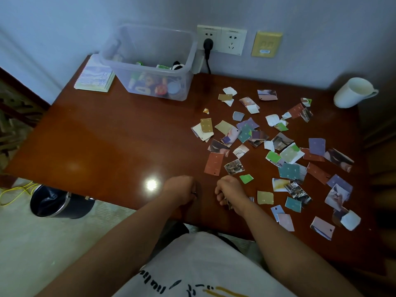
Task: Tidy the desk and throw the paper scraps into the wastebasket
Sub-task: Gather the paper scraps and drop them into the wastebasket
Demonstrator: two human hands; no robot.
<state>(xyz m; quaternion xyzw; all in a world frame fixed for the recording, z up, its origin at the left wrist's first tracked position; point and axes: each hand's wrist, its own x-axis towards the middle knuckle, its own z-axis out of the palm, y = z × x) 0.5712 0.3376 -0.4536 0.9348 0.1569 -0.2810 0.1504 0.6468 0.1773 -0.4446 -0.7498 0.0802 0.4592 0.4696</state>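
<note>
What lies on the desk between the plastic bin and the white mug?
Head view: several paper scraps lie between plastic bin and white mug; the rest is bare desk.

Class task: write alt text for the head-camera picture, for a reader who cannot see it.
Dozens of torn paper scraps lie scattered over the right half of a wooden desk, with a person's left hand and right hand curled at its near edge. A clear box, a notebook and a white mug are along the back; a wastebasket sits on the floor, left.

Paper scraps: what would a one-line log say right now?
scraps: scattered on desk | left hand, right hand: curled, near edge | wastebasket: on floor
</note>
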